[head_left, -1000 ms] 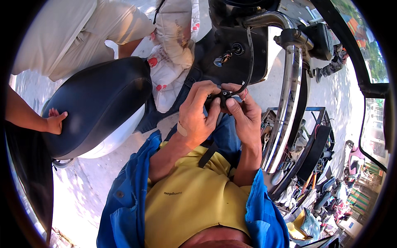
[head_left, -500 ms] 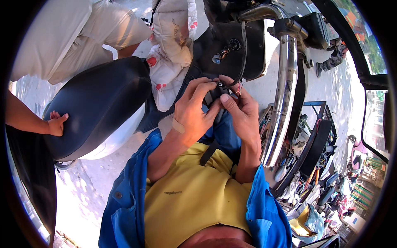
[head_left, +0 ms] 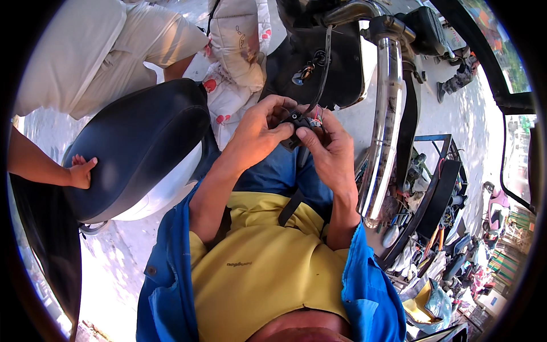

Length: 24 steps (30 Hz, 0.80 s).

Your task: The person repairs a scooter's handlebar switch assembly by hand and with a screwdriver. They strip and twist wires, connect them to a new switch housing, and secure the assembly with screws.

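left hand (head_left: 255, 135) and right hand (head_left: 330, 153) pinch the black part (head_left: 295, 120) between fingertips; best leave the thin wires (head_left: 317, 118) slack

the left grip (head_left: 257, 132) and right grip (head_left: 331, 149) are close, pinching with bent fingers (head_left: 278, 101). left forearm (head_left: 215, 194) slants in; right forearm (head_left: 345, 212) points almost straight up.

Matt plastic right here, the part (head_left: 297, 118) between the hands (head_left: 254, 137)! Over to their right, glossy, mirror-bright metal on the bar (head_left: 386, 108). Left of them, the seat (head_left: 139, 151), smooth and leathery with a soft sheen; beyond them, padded cloth, the cover (head_left: 233, 68). Below the hands, smooth cloth, the shirt (head_left: 268, 268); matt, creased cloth, the jacket (head_left: 171, 273).
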Each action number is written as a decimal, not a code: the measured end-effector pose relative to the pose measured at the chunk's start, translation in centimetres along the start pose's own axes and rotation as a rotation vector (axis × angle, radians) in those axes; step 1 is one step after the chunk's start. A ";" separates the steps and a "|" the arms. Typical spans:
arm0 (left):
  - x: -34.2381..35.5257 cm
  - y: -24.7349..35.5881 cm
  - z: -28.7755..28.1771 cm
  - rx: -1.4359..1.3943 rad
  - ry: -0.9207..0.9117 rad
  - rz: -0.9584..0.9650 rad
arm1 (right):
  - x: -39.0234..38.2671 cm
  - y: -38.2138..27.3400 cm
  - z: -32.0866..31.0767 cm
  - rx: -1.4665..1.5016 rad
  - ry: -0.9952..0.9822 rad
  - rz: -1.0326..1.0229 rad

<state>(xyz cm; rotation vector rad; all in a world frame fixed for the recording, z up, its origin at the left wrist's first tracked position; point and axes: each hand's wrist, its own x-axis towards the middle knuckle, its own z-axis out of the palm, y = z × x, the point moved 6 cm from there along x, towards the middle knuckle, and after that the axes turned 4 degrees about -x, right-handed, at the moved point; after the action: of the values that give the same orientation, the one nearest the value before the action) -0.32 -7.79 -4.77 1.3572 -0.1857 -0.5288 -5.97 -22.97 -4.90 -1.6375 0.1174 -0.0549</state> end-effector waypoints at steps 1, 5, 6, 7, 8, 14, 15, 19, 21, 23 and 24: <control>0.3 -0.1 0.1 -0.005 -0.054 -0.026 | 0.0 -0.1 0.0 -0.045 0.002 -0.041; 1.0 -0.9 -0.1 0.001 -0.069 -0.069 | -0.6 -0.1 -0.3 0.105 -0.074 0.130; 1.0 -1.0 -0.1 -0.043 -0.056 -0.076 | -0.5 -0.1 -0.6 0.098 -0.069 0.075; 1.1 -1.3 0.0 -0.085 -0.043 -0.084 | -0.4 0.3 -0.9 0.028 -0.028 0.059; 1.2 -1.6 -0.1 -0.096 -0.031 -0.075 | -0.3 0.6 -1.3 -0.043 0.012 0.043; 1.4 -2.1 -0.1 -0.062 0.004 -0.050 | 0.0 1.0 -1.7 0.007 0.031 0.104; 1.2 -1.9 0.1 -0.035 0.017 -0.047 | 0.0 1.0 -1.6 0.014 0.049 0.090; 1.0 -2.1 0.1 0.062 0.043 -0.025 | 0.0 1.4 -1.3 -0.033 0.104 0.062; 0.8 -1.6 0.3 0.040 0.027 -0.053 | 0.0 1.0 -1.2 -0.083 0.112 0.038; 0.8 -1.3 0.3 0.037 0.005 -0.066 | 0.0 0.4 -1.1 -0.138 0.118 0.016; 0.8 -1.3 0.3 0.044 -0.011 -0.064 | 0.1 0.4 -1.1 -0.134 0.116 0.033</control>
<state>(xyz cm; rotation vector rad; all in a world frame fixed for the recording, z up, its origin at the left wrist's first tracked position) -0.04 -8.56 -6.05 1.4075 -0.1640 -0.5891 -5.97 -24.13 -5.24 -1.7660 0.2413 -0.1183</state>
